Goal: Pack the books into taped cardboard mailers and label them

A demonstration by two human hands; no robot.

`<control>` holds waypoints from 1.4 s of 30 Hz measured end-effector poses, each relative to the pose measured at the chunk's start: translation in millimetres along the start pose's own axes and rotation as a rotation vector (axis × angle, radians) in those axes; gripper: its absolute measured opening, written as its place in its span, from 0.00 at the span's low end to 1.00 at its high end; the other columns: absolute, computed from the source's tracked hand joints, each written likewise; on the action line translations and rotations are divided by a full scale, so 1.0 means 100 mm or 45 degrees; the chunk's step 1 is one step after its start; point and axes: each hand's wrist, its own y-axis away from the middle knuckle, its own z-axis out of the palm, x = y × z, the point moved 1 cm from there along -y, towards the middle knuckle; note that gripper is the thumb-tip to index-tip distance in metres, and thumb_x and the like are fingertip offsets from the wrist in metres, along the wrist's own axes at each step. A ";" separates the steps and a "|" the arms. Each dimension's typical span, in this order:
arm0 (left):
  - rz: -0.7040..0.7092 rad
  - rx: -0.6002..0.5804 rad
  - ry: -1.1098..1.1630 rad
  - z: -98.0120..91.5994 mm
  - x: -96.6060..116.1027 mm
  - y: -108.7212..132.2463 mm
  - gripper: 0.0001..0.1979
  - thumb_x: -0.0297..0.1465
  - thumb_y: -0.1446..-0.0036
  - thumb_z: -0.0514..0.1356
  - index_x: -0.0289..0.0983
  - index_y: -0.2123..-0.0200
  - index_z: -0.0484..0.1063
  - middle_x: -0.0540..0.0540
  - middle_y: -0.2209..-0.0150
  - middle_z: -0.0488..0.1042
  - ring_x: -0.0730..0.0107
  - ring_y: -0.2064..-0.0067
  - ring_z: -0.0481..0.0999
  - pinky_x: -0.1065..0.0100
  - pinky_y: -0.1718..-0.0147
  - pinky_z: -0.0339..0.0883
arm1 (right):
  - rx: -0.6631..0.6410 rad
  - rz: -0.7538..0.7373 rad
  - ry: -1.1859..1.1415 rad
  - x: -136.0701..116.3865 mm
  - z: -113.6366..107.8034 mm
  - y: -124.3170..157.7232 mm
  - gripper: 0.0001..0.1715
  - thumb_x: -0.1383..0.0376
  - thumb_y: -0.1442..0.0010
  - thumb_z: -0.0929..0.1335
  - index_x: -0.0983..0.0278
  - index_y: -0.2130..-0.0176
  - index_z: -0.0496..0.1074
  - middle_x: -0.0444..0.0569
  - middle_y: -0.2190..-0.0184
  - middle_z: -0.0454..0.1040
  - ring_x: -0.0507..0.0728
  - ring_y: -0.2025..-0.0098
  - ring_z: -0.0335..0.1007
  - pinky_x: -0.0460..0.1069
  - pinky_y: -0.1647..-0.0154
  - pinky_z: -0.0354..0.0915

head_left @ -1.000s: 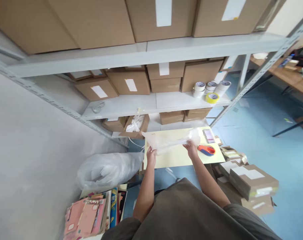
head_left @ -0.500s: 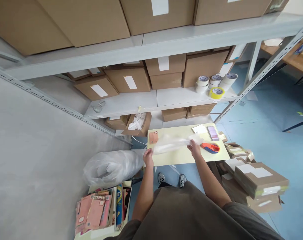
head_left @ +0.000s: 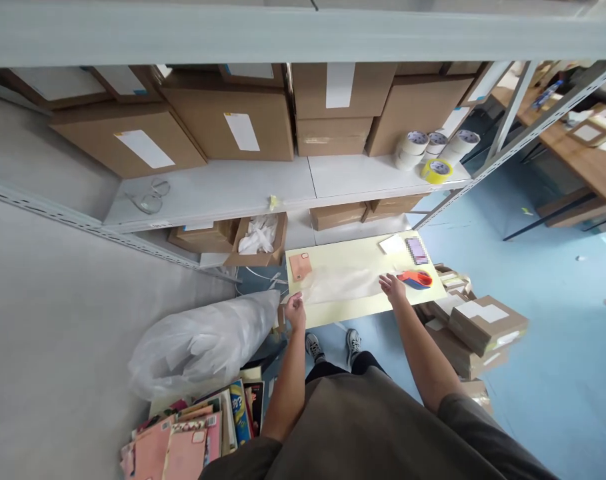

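Plastic sheet (head_left: 340, 285), and we had it stretched lengthwise across the pale yellow table (head_left: 343, 251), thin enough for the tabletop to show through. Our left hand (head_left: 295, 309) was at its near left corner, thumb and fingertips drawn close together; whether they pinched the film itself, we could not tell. Over at the other end, our right hand (head_left: 391, 287) had its fingers loosely spread, gripping nothing that we could see. One hand per end: we judged that this kept the film straight and stopped it curling. Just beyond our right fingertips sat the orange-and-blue tool (head_left: 417, 279), clear of most of the film yet within easy reach, probably why it was put there.

Up at the far edge we had the pink card (head_left: 300, 266) on the left, close against the sheet, and the white paper (head_left: 391, 245) beside a blurred-out flat object (head_left: 417, 251) on the right, all seemingly pushed back to give the film the middle. Low on our left, the big plastic roll (head_left: 203, 340) lay on its side near the table's end, handy, we reckoned. Tape rolls (head_left: 415, 141) stood stacked on the shelf (head_left: 263, 180), likely to save room.
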 end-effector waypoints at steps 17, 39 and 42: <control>-0.196 0.067 -0.391 0.62 -0.61 0.41 0.26 0.32 0.44 0.64 0.37 0.42 0.78 0.33 0.32 0.70 0.45 0.33 0.71 0.51 0.35 0.65 | -0.613 -0.627 1.490 0.83 -0.21 -0.08 0.17 0.60 0.35 0.68 0.58 0.51 0.84 0.54 0.42 0.80 0.65 0.36 0.73 0.58 0.33 0.65; 0.110 -0.392 -1.221 0.86 -0.50 0.59 0.43 0.43 0.39 0.65 0.44 0.24 0.58 0.38 0.20 0.42 0.37 0.20 0.36 0.40 0.27 0.46 | -0.853 -0.982 1.833 0.70 -0.02 -0.46 0.40 0.64 0.32 0.67 0.60 0.25 0.60 0.57 0.20 0.47 0.68 0.19 0.38 0.64 0.26 0.55; 0.167 -0.385 -1.267 0.67 -0.32 0.42 0.41 0.46 0.34 0.60 0.46 0.22 0.54 0.42 0.19 0.41 0.42 0.20 0.38 0.44 0.27 0.50 | -0.920 -1.150 1.690 0.52 0.40 -0.25 0.38 0.63 0.31 0.65 0.60 0.25 0.59 0.55 0.20 0.47 0.67 0.19 0.39 0.63 0.27 0.58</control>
